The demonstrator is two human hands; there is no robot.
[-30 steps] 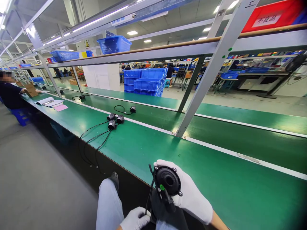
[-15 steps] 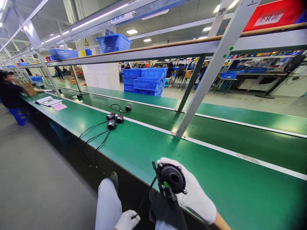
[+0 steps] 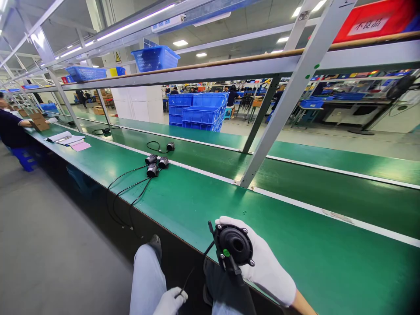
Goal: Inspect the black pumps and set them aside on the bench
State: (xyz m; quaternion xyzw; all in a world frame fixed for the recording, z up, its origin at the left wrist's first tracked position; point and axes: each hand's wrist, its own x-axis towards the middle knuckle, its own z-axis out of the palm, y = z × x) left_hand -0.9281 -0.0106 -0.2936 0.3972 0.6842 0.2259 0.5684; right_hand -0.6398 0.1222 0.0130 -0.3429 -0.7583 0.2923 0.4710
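Observation:
My right hand (image 3: 267,269), in a white glove, is closed around a small black pump (image 3: 238,245) above the bench's front edge. The pump's round face, with its central opening, silver screws and a green dot, is turned toward me. From its left side a black cable (image 3: 193,270) runs down to my left hand (image 3: 170,302). That hand, also gloved, pinches the cable low by my knee; the cable's far end is hidden. Further left on the green bench, several black pumps (image 3: 152,169) sit close together, their cables hanging over the front edge.
Another pump (image 3: 170,146) lies on the green conveyor belt (image 3: 210,162) behind the white rail. A slanted metal post (image 3: 278,127) rises from the rail. Papers (image 3: 64,138) lie on the bench toward a seated co-worker (image 3: 13,131) at far left. Blue crates (image 3: 203,111) stand beyond.
My left hand has shifted slightly left with the cable. The pumps on the belt have moved a little left. The co-worker's posture and arm have changed. My right hand stays nearly still.

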